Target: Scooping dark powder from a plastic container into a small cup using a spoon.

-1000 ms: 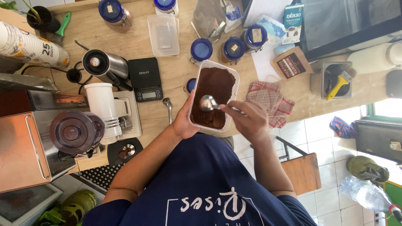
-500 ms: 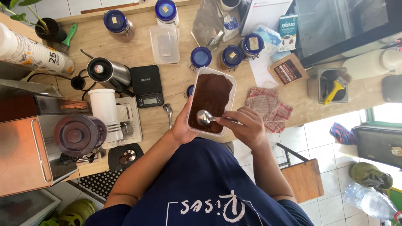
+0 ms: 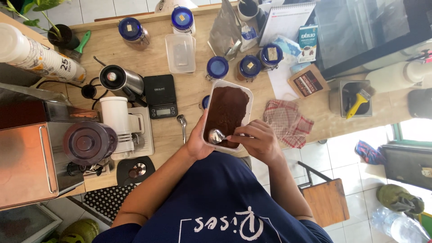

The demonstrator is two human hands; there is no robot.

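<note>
Brown powder fills most of a white plastic tub (image 3: 246, 96) that the person holds just above the near edge of the wooden tabletop (image 3: 148, 63), close to their body. The left hand (image 3: 198, 141) is wrapped around the side of the tub and grips it tight. The right hand (image 3: 256, 139) is closed on the handle of a shiny metal spoon (image 3: 217, 136), and the round end of the spoon sits in the powder at the near end of the tub. The two hands are close together, one on each side of the tub. A red and white checked cloth (image 3: 288, 122) lies on the tabletop just beside the right hand. A small metal scoop (image 3: 182, 123) lies on the wood near the left hand. A black scale (image 3: 162, 96) sits past the scoop, and a silver and black grinder (image 3: 119, 81) lies next to it. A white machine with a tall white cup shape (image 3: 118, 119) stands to the left, by a dark round lid (image 3: 87, 143). Three jars with blue lids (image 3: 245, 66) stand in a row behind the tub, and two more blue lidded jars (image 3: 155, 24) stand far back. An empty clear tub (image 3: 180, 53) sits near them. A silver bag (image 3: 225, 33) stands behind the jars.
</note>
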